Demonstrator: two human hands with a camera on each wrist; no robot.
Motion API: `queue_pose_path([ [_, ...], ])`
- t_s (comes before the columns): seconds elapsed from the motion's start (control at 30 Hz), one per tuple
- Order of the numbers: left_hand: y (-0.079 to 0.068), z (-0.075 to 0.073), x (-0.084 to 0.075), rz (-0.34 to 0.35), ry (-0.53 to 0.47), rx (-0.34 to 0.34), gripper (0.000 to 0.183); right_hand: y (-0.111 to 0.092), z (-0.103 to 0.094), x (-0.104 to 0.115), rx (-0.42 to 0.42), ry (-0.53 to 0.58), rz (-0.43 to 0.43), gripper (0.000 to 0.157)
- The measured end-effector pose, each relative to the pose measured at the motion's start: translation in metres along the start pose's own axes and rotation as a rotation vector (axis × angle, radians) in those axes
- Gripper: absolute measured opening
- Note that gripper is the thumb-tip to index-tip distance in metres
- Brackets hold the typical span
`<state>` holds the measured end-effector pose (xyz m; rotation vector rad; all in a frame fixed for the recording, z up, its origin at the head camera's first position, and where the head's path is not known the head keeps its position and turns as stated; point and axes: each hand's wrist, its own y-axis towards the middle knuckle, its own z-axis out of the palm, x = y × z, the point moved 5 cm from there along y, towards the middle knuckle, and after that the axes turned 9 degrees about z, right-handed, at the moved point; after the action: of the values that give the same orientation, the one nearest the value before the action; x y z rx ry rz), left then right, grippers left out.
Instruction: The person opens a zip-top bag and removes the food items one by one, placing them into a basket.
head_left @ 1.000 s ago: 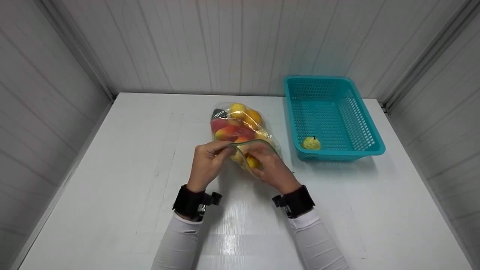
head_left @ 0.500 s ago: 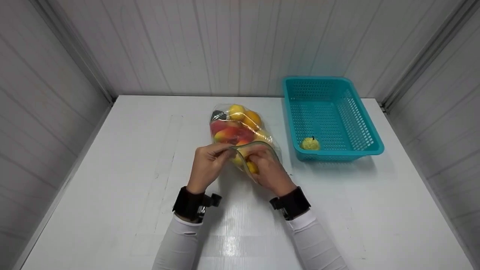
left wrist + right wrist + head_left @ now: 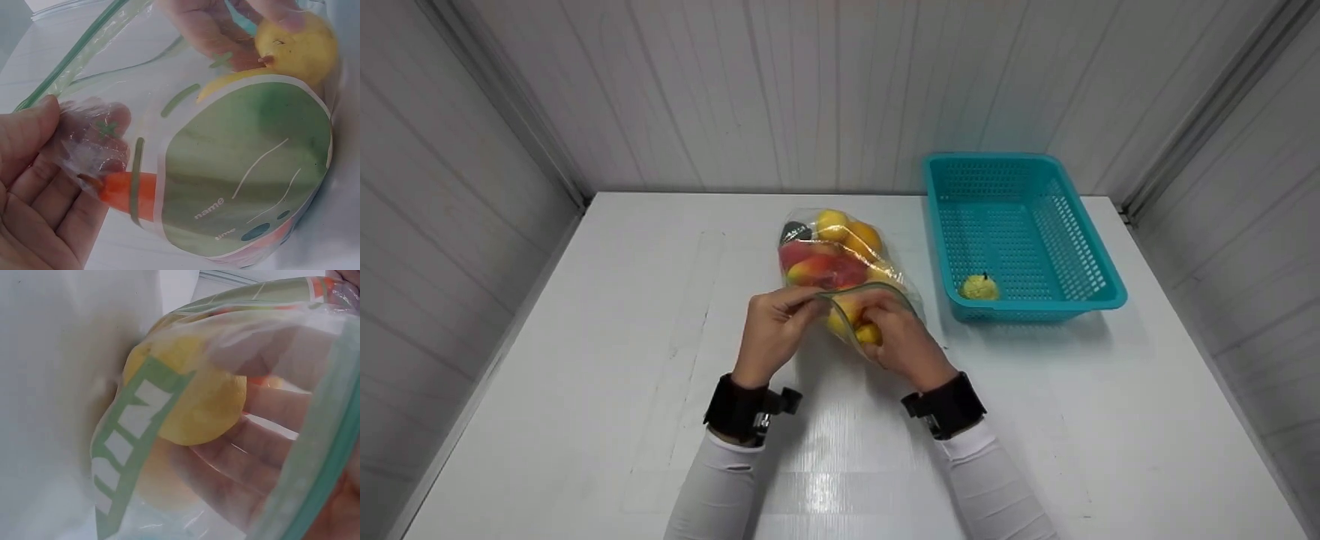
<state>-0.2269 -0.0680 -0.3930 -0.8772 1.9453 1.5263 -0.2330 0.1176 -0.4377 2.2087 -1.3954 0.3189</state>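
Note:
A clear zip bag (image 3: 247, 163) filled with fruit lies mid-table, its green-edged mouth toward me. My left hand (image 3: 771, 330) pinches the left side of the mouth between thumb and fingers. My right hand (image 3: 911, 341) reaches inside, its fingers round a round yellow fruit (image 3: 197, 399) near the opening; plastic veils part of this grip. Through the bag show a red-and-yellow mango (image 3: 817, 268), an orange (image 3: 863, 238), another yellow fruit (image 3: 832, 225) and a dark item (image 3: 796, 232) at the far end. The left wrist view shows an orange-red piece with a stem (image 3: 132, 194).
A teal perforated basket (image 3: 1035, 306) stands at the back right of the white table (image 3: 585, 360). One yellow-green fruit with a dark stem (image 3: 979, 287) sits in its near left corner. Ribbed pale walls (image 3: 697, 97) enclose the back and both sides.
The right hand's fingers have shifted a little inside the bag, and the yellow fruit near its mouth shows slightly lower. The left hand keeps its pinch on the edge.

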Motion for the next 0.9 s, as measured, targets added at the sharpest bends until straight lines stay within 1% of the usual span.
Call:
queue_pose_path([
  [0.1,-0.001,0.001,0.000,-0.006,-0.001,0.012,0.011,0.001,0.001,-0.002,0.036,0.038,0.034,0.032],
  [0.17,-0.001,0.001,0.001,-0.008,-0.001,0.021,0.011,0.001,0.001,-0.003,0.055,0.045,0.030,0.029],
  [0.27,-0.001,0.001,0.001,-0.007,0.006,0.021,0.010,0.001,0.002,-0.004,0.061,0.034,-0.014,0.023],
  [0.4,-0.001,0.000,0.001,-0.005,0.011,0.015,0.008,0.001,0.001,-0.004,0.043,0.037,-0.094,0.016],
  [0.5,-0.001,0.000,0.001,-0.011,0.002,0.015,0.008,0.002,-0.002,-0.006,0.048,0.060,-0.106,0.015],
  [0.63,-0.001,-0.001,0.001,-0.022,-0.007,0.002,0.008,0.002,-0.008,-0.010,0.087,0.106,-0.049,0.019],
  [0.7,-0.001,-0.002,0.001,-0.022,-0.009,-0.007,0.008,0.002,-0.014,-0.012,0.116,0.148,-0.011,0.026],
  [0.83,-0.001,-0.002,0.001,-0.017,-0.014,-0.013,0.008,-0.003,-0.034,-0.017,0.159,0.269,0.058,0.047],
  [0.9,0.000,-0.002,0.001,-0.020,-0.016,-0.010,0.008,-0.007,-0.048,-0.019,0.151,0.328,0.084,0.050],
])
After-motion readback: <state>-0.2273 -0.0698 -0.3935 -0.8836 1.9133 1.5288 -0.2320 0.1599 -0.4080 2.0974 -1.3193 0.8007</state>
